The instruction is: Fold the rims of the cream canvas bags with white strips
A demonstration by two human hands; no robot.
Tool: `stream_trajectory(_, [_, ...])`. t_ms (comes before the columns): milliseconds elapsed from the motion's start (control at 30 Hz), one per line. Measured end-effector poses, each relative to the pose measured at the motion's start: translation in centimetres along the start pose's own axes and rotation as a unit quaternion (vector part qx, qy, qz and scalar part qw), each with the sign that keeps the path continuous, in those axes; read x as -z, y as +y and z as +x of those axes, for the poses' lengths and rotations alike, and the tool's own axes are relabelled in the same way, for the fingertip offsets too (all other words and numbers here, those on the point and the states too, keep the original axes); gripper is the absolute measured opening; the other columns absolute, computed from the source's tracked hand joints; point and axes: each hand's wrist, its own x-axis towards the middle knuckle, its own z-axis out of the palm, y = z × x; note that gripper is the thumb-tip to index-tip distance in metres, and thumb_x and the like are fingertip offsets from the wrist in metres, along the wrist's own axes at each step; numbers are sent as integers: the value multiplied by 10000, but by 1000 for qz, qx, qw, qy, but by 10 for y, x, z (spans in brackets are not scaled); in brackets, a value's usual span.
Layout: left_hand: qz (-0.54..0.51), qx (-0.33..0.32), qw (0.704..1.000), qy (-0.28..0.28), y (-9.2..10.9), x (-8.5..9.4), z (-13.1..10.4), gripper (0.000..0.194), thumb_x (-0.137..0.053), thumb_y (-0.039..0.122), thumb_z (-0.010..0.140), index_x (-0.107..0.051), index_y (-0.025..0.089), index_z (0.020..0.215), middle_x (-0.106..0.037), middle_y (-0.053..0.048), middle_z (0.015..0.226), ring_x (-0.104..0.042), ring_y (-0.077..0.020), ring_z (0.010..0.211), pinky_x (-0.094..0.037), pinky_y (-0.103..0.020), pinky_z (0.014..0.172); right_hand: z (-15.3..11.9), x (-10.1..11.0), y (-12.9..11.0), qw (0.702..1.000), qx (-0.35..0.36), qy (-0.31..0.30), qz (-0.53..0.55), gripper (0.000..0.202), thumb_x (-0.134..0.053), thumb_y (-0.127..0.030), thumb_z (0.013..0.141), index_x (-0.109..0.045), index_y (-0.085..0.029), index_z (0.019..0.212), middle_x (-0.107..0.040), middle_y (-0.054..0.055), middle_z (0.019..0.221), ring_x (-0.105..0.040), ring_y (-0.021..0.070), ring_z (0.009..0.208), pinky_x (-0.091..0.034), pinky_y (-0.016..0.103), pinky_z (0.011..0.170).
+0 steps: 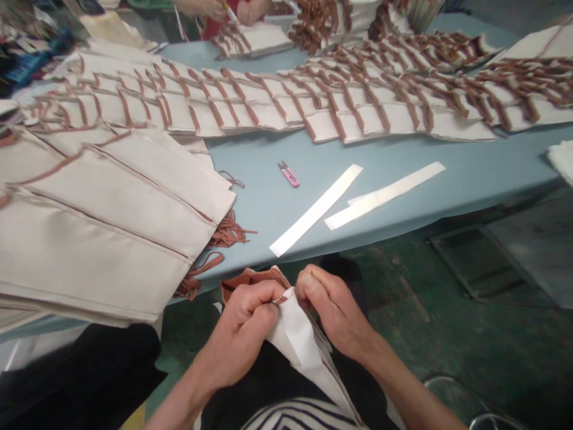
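Over my lap I hold a cream fabric piece (329, 382) with a brown edge at its far end. My left hand (248, 325) is closed, thumb and fingers pinching the cloth near that brown edge. Close beside it, my right hand (333, 307) is also closed on the same piece, its fingertips curled at the top. A white strip (299, 334) hangs down from between the hands over the cloth. Just beyond, on the table, lie a white strip (316, 212) and more strip pieces (387, 194). A pink thread snipper (289, 174) rests farther back.
Long overlapping rows of cream pieces with brown trim (268, 98) cover the back of the blue table (250, 161). Large cream panels (98, 233) and brown cords (228, 233) are at left. Another person's hands (250, 11) work at the far side. A metal frame (481, 257) stands at right.
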Motion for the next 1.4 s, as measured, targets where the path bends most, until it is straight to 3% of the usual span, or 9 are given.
stream_trajectory(133, [69, -32, 996, -50, 26, 10, 3, 233, -428, 136, 869, -567, 197, 693, -555, 21, 700, -533, -139, 690, -431, -232, 679, 3, 18, -28, 990, 124, 50, -52, 89, -595, -297, 959, -590, -228, 1017, -719, 53, 1017, -688, 212, 973, -530, 336, 878])
stream_trajectory(233, [137, -39, 988, -63, 42, 14, 1, 222, -444, 133, 857, -588, 201, 702, -596, 14, 711, -576, -153, 706, -449, -235, 678, 10, 26, -55, 970, 215, -25, -107, 311, -684, -291, 909, -589, -236, 1200, -744, 90, 1213, -698, 239, 1142, -528, 370, 1000])
stream_trajectory(333, [179, -50, 979, -80, 53, 17, -5, 246, -442, 138, 871, -625, 207, 723, -621, 10, 707, -599, -156, 681, -454, -234, 644, 22, 29, -65, 945, 262, -106, -168, 219, -688, -352, 915, -641, -218, 1082, -767, 38, 971, -713, 197, 911, -531, 341, 908])
stream_trajectory(433, [207, -51, 972, -97, 55, 18, -10, 255, -442, 154, 918, -644, 219, 776, -667, -1, 769, -625, -169, 737, -453, -239, 648, 31, 30, -63, 914, 289, -136, -252, 215, -721, -377, 855, -591, -235, 759, -574, -53, 626, -543, 158, 616, -478, 332, 735])
stream_trajectory(600, [251, -74, 962, -75, 48, 19, -15, 199, -476, 117, 908, -606, 240, 823, -669, 28, 822, -616, -154, 787, -427, -227, 659, 35, 33, -67, 880, 298, -177, -324, 341, -716, -318, 841, -483, -243, 603, -511, -50, 620, -542, 170, 673, -437, 429, 982])
stream_trajectory(700, [261, -84, 959, -71, 45, 20, -14, 190, -490, 105, 900, -606, 253, 875, -667, 39, 844, -624, -149, 802, -434, -222, 676, 35, 35, -70, 879, 290, -194, -326, 391, -715, -337, 852, -452, -240, 579, -461, -63, 568, -460, 150, 590, -422, 335, 742])
stream_trajectory(800, [273, -97, 955, -60, 45, 21, -13, 184, -482, 111, 916, -596, 256, 912, -683, 30, 904, -634, -149, 816, -444, -225, 686, 34, 36, -70, 896, 227, -210, -318, 365, -703, -268, 835, -441, -225, 585, -405, -80, 544, -362, 118, 518, -237, 299, 548])
stream_trajectory(1033, [326, -166, 930, -36, 41, 25, -15, 212, -458, 82, 936, -565, 258, 984, -670, 60, 817, -630, -119, 689, -438, -225, 643, 33, 32, -64, 904, 204, -221, -305, 335, -638, -185, 839, -437, -217, 573, -427, -68, 552, -373, 119, 533, -211, 304, 542])
stream_trajectory(1400, [363, -310, 878, -21, 24, 25, -10, 302, -426, 12, 902, -492, 216, 1116, -706, -13, 791, -653, -154, 638, -489, -252, 627, 25, 13, -50, 930, 221, -112, -273, 292, -491, -160, 819, -317, -234, 597, -421, -49, 554, -364, 145, 561, -237, 336, 589])
